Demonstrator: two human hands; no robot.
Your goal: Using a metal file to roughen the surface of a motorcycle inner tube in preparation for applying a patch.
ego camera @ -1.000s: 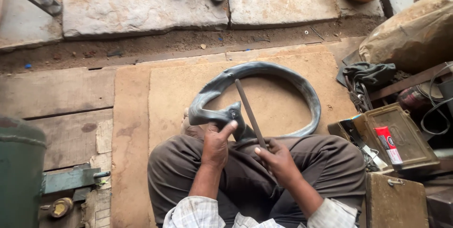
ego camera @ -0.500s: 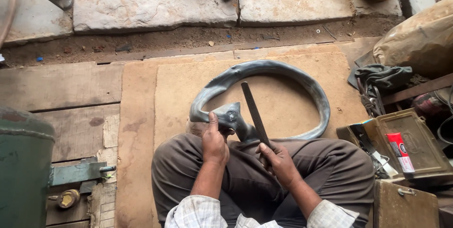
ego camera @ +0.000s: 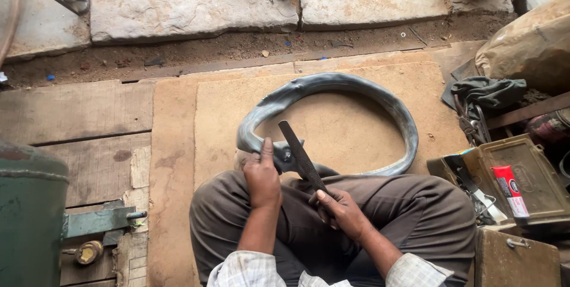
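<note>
The left hand [ego camera: 262,179] presses down on a grey, limp rubber inner tube [ego camera: 380,100], its grip closed over the folded part of the tube that rests at the person's knee, thumb pointing away from the body. Just right of that grip, the right hand [ego camera: 339,210] has its grip wrapped tight round the handle end of a long, flat, dark metal file [ego camera: 300,155]. The file slants up and to the left from the right grip, and its far end lies over the tube close beside the left thumb. From the left grip the tube loops away from the body and round to the right in a wide ring, lying flat on a tan fibreboard sheet [ego camera: 208,121] laid on the wooden plank floor [ego camera: 77,115]. The person sits cross-legged in brown trousers [ego camera: 427,210], both grips above the lap. Well to the right of the right grip stands an open olive-green metal box [ego camera: 534,174] with a red and white tube [ego camera: 510,190] on it. Far to the left of the left grip stands a green metal cylinder [ego camera: 27,216].
</note>
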